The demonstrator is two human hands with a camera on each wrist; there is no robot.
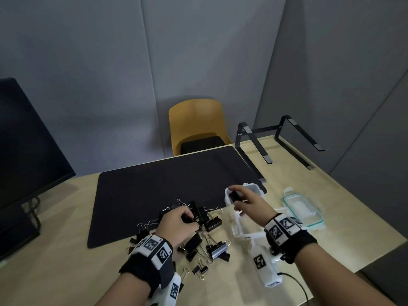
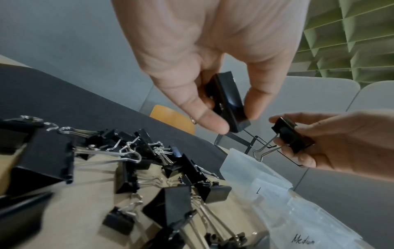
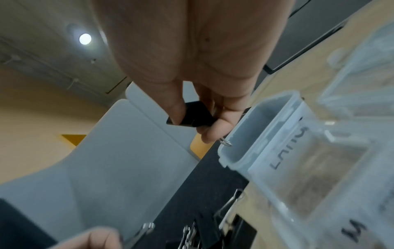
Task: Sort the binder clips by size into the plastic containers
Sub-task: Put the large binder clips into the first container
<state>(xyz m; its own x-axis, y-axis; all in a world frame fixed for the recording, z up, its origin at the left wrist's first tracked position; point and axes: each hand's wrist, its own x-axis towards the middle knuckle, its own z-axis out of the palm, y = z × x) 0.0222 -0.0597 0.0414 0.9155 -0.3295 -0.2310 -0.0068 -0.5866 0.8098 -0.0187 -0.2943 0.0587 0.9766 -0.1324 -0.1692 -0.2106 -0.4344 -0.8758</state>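
Note:
A pile of black binder clips (image 1: 207, 241) of mixed sizes lies on the desk at the mat's near edge. Just above the pile, my left hand (image 1: 187, 217) pinches one black clip (image 2: 229, 104) between thumb and fingers. My right hand (image 1: 234, 198) pinches another black clip (image 3: 192, 116) with its wire handles hanging, right beside the rim of the far clear container (image 3: 262, 128), which carries a handwritten label that looks like "Large". A second clear container (image 2: 302, 235), marked "Medium", stands nearer, under my right wrist. What lies inside the containers is blurred.
A clear lid with a green seal (image 1: 302, 208) lies right of the containers. A black mat (image 1: 165, 184) covers the desk's middle. A monitor (image 1: 26, 151) stands at the left, a black laptop stand (image 1: 282, 138) at the back right, a yellow chair (image 1: 196, 124) beyond.

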